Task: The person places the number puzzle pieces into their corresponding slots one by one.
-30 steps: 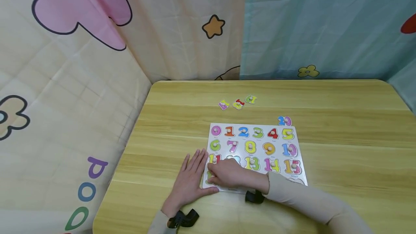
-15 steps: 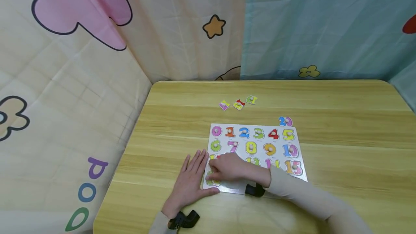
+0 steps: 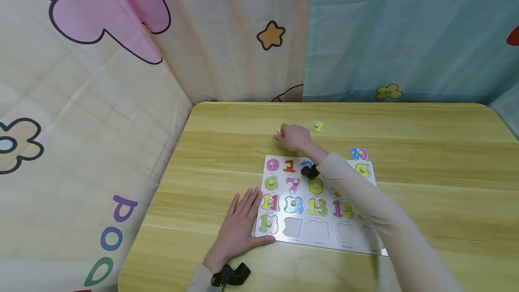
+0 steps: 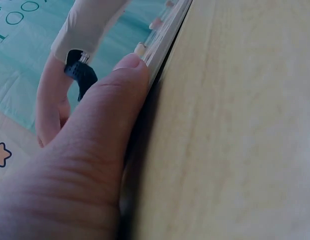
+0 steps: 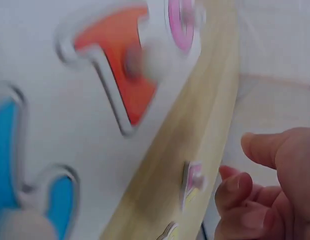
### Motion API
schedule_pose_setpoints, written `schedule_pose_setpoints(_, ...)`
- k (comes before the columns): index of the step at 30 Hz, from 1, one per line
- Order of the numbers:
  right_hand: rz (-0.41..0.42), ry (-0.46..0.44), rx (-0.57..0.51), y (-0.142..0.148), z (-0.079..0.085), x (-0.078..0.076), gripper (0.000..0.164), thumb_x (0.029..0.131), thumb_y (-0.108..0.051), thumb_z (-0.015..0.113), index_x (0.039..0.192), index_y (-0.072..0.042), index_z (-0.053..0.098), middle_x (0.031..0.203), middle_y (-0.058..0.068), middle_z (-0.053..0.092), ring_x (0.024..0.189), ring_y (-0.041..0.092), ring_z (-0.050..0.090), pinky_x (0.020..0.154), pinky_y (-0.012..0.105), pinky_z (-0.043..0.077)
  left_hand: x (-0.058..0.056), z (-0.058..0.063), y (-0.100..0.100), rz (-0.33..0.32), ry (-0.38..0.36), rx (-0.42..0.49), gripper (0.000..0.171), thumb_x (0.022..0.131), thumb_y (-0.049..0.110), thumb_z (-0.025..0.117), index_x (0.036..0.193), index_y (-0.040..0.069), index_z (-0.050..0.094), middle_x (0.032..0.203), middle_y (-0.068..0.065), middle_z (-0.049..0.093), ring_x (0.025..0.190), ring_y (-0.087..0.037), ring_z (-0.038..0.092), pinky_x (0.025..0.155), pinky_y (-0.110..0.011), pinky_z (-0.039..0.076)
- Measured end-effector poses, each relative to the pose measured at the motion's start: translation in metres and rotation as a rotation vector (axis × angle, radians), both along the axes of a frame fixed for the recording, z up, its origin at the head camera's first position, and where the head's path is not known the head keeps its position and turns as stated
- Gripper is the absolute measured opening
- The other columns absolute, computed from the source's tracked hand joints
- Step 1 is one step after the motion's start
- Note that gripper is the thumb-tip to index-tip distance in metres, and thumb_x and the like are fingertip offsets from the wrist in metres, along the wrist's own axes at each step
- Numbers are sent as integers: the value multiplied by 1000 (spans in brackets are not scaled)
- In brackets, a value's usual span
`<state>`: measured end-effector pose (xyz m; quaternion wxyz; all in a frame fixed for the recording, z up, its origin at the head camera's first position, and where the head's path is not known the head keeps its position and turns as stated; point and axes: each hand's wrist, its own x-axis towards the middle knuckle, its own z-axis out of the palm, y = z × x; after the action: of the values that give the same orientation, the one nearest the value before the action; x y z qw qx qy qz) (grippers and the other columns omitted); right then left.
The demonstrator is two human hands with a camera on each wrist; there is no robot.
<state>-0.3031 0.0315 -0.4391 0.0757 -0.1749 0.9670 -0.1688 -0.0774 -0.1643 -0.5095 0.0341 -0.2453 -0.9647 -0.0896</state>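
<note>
My left hand [image 3: 239,220] lies flat along the left side of the white number puzzle board [image 3: 305,225], thumb at its front left corner; the thumb [image 4: 107,115] shows large in the left wrist view. Behind the board, my right hand [image 3: 295,138] hovers at the loose pieces, thumb apart from loosely bent fingers, holding nothing. Just below it lies the 17 piece [image 5: 192,182], with a pale knob. The neighbouring 18 piece [image 5: 170,232] is hidden by the hand in the head view. The 16 piece [image 3: 268,224] sits in the bottom row, left of several bare recesses.
A 19 piece [image 3: 316,126] lies right of my right hand. The 20 piece [image 3: 358,154] touches the board's back right edge. Printed curtains [image 3: 227,35] stand behind the wooden table [image 3: 438,157]. My right sleeve [image 3: 377,202] crosses the board's right part.
My right hand has left the 16 piece at the board's lower left and moved back to the loose pieces. My left hand stays in place. The view has shifted slightly.
</note>
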Motion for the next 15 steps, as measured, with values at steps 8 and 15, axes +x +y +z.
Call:
schedule_pose_setpoints(8,-168,-90,127,-5,-8,-29,51,98,-49,39,74,-9,60,86,12,62,78,26,59,65,42,49,0,-1,-1,0,11,-4,111,76,82,41,152,5,15,158,-8,11,143,-24,7,114,-46,4)
schedule_pose_setpoints(15,-184,-101,113,-10,-13,-33,45,99,-41,42,82,-6,65,93,14,64,80,27,59,66,42,49,0,-1,-1,-4,36,-12,110,77,82,40,151,5,17,157,-9,14,143,-25,10,114,-47,6)
